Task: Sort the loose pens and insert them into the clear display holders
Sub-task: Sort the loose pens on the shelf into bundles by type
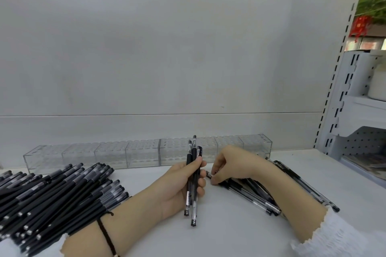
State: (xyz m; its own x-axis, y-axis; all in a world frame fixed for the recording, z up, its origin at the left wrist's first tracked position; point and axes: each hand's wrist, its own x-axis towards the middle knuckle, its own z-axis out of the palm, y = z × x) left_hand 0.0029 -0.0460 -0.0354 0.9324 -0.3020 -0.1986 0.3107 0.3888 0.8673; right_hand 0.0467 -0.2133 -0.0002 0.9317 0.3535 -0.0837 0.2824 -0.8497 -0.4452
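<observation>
My left hand (183,183) holds a small bunch of black pens (193,175) upright above the white shelf, their tips pointing up. My right hand (227,165) rests just to the right, its fingertips pinched on the end of a pen in a small pile of clear-barrelled pens (257,196) lying under my forearm. A large heap of black pens (54,196) covers the shelf at the left. A row of clear display holders (117,155) with hole grids stands along the back wall, and I see no pens in them.
A white back panel (167,48) rises behind the holders. At the right stands a slotted upright (342,73) with another white shelf unit (367,110) beyond it. Bare shelf surface (229,231) lies between my forearms.
</observation>
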